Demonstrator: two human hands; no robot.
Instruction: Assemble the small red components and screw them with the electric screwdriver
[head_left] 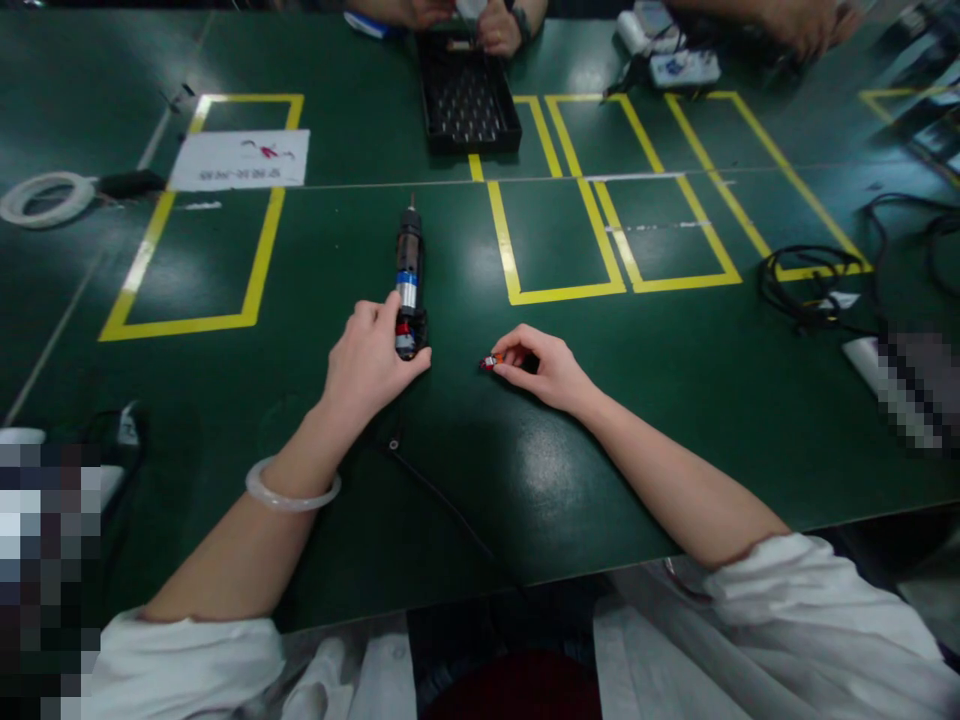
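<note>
A slim electric screwdriver (408, 290), black with blue, silver and red bands, lies on the green table with its bit pointing away from me. My left hand (373, 350) is closed around its near end, the thumb and fingers on either side. To the right, my right hand (541, 368) pinches a small red and orange part (491, 362) between thumb and fingertips, just above or on the tabletop. Its exact kind is too small to make out. A thin black cable (442, 498) with a round metal-tipped end lies below my hands.
Across the green table (555, 500), a co-worker's hands (499, 27) are over a black tray (472, 100) of small pieces. A white paper sign (240, 160) and a tape roll (46, 200) lie left. Coiled black cables (806, 285) and a power strip (684, 70) are right.
</note>
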